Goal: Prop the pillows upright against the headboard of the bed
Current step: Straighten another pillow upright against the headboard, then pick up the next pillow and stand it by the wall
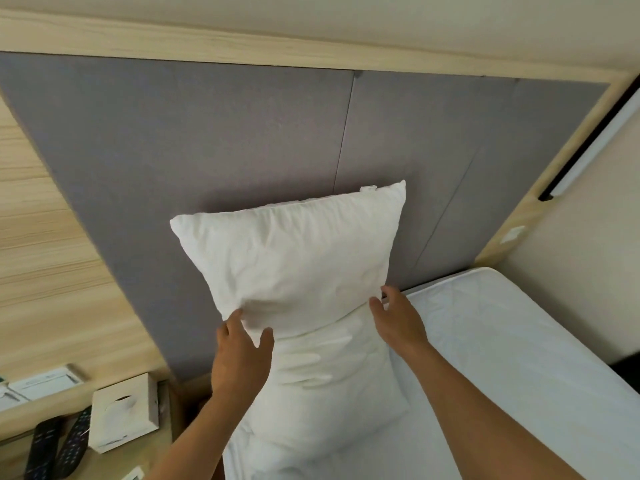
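A white pillow [294, 258] stands upright, leaning on the grey padded headboard [194, 140]. Its lower edge rests on a second white pillow [322, 393] that lies flat on the mattress [502, 341]. My left hand [240, 355] touches the upright pillow's lower left corner, fingers spread, thumb against the fabric. My right hand [398, 317] is at the pillow's lower right corner with fingers apart, fingertips on its edge. Neither hand is closed around the pillow.
A wooden bedside shelf at the lower left holds a white tissue box [124, 414] and two dark remote controls [55, 445]. A wooden frame [242, 46] borders the headboard. The wall runs along the right of the bed.
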